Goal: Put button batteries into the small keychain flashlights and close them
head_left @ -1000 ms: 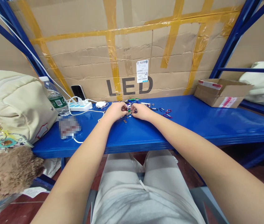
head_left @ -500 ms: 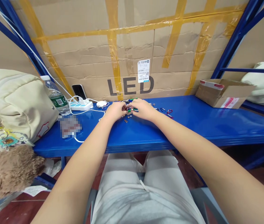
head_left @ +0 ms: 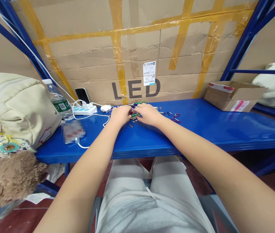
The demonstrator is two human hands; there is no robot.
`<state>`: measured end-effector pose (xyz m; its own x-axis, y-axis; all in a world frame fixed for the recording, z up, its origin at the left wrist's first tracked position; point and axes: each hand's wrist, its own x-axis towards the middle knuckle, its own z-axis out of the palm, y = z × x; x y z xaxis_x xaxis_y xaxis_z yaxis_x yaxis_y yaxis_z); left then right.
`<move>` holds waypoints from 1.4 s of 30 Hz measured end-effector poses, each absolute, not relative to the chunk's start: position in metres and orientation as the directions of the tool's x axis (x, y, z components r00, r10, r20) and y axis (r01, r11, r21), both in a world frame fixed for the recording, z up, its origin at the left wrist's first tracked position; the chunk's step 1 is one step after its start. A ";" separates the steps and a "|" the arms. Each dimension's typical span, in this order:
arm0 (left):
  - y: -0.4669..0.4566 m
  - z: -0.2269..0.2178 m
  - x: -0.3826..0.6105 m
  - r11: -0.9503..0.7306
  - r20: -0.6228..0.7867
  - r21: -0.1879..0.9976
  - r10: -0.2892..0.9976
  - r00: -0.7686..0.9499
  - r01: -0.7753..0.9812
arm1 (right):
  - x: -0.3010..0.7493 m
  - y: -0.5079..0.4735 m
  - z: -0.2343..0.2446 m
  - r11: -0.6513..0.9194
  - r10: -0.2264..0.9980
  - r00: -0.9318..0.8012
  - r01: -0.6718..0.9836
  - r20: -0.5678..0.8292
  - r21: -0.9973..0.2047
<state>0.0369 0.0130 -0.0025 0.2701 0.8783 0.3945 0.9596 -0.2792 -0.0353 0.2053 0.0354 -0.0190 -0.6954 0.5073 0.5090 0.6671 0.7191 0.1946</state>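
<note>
Both my hands rest close together on the blue shelf [head_left: 200,129], over a small pile of coloured carabiner clips and little metal pieces [head_left: 134,119]. My left hand [head_left: 119,115] has its fingers curled and pinched on a small clip I can barely make out. My right hand [head_left: 148,114] is also curled, pinching a green clip [head_left: 134,114] between the two hands. More loose clips [head_left: 173,117], red and blue, lie just right of my right hand.
At the left stand a cream bag [head_left: 16,106] with a brown plush toy [head_left: 13,178], a water bottle [head_left: 58,101], a phone [head_left: 82,94], a white power strip [head_left: 85,109] with cables, and a blurred card. An open cardboard box [head_left: 232,95] sits at the right. A taped carton marked LED backs the shelf.
My right hand reached slightly back and left into the pile and now pinches a green clip beside my left hand. The view shifted slightly.
</note>
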 end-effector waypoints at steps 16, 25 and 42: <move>0.017 -0.002 0.034 -0.356 0.530 0.141 0.815 0.233 0.924 | 0.208 0.047 -0.026 0.684 0.728 -0.445 0.414 0.522 -0.601; 0.017 -0.004 0.040 -0.547 0.696 0.492 0.714 0.071 0.677 | 0.221 0.043 -0.020 0.063 0.831 -0.526 -0.233 0.180 -0.970; 0.024 -0.009 0.033 -0.485 0.540 0.325 0.800 0.262 0.812 | 0.216 0.040 -0.021 0.290 0.820 -0.491 -0.085 0.293 -0.953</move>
<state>0.0333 0.0241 -0.0094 0.2617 0.7997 0.5404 0.8117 -0.4853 0.3251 0.2159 0.0402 -0.0211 -0.4912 0.8202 0.2933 -0.0851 0.2900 -0.9532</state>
